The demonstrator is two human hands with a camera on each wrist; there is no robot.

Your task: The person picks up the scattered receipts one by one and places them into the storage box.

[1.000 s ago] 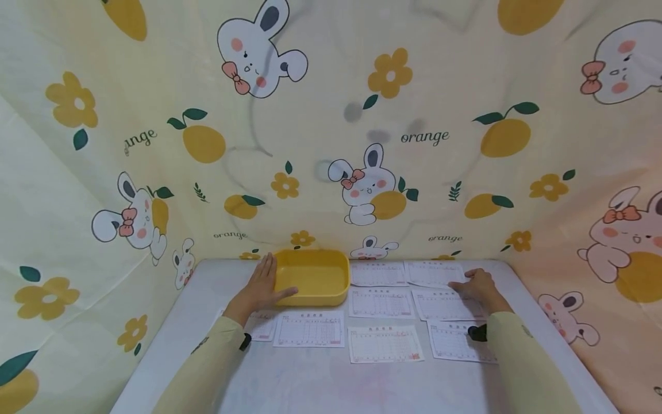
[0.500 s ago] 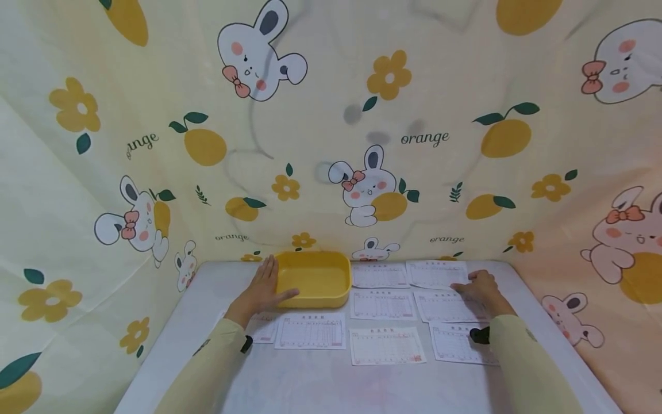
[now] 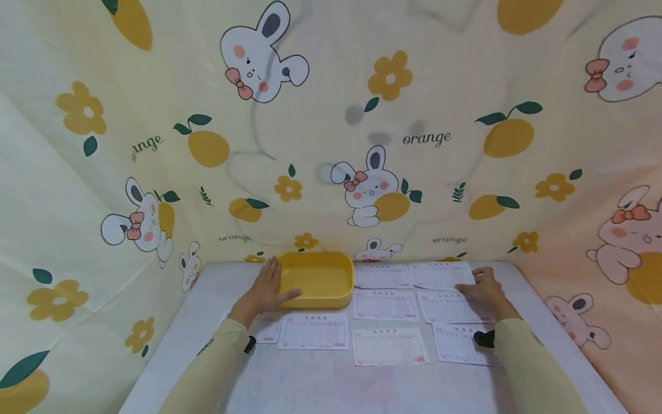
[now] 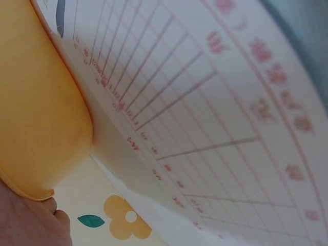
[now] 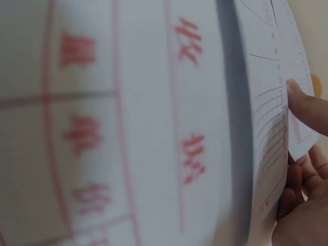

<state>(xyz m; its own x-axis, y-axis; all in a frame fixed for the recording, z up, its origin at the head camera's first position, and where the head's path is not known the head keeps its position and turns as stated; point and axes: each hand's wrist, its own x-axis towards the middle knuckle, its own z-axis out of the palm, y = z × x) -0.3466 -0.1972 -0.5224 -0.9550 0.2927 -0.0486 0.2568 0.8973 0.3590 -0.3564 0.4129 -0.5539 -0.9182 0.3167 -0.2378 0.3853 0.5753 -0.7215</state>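
Note:
A yellow plastic basin (image 3: 316,300) stands at the back of the table, left of the middle. My left hand (image 3: 262,291) rests against its left side, fingers straight along the rim and thumb across the front corner. Printed paper receipts lie in rows on the table. My right hand (image 3: 485,289) is at the back right, pinching the edge of the middle-row right receipt (image 3: 449,309). In the right wrist view, its thumb (image 5: 305,105) lies over the receipt's edge, with curled fingers below. The back-row right receipt (image 3: 439,276) lies just beyond that thumb.
Other receipts lie around: one at front right (image 3: 462,345) partly under the right forearm, one at front middle (image 3: 390,347), one before the basin (image 3: 314,332). Another is partly hidden by the left forearm. A patterned cloth wall (image 3: 310,144) closes the back and sides of the table (image 3: 310,382).
The head view has shifted slightly, moving the scene a little to the right. My left hand stays on the basin. My right fingers have moved slightly right at the receipt.

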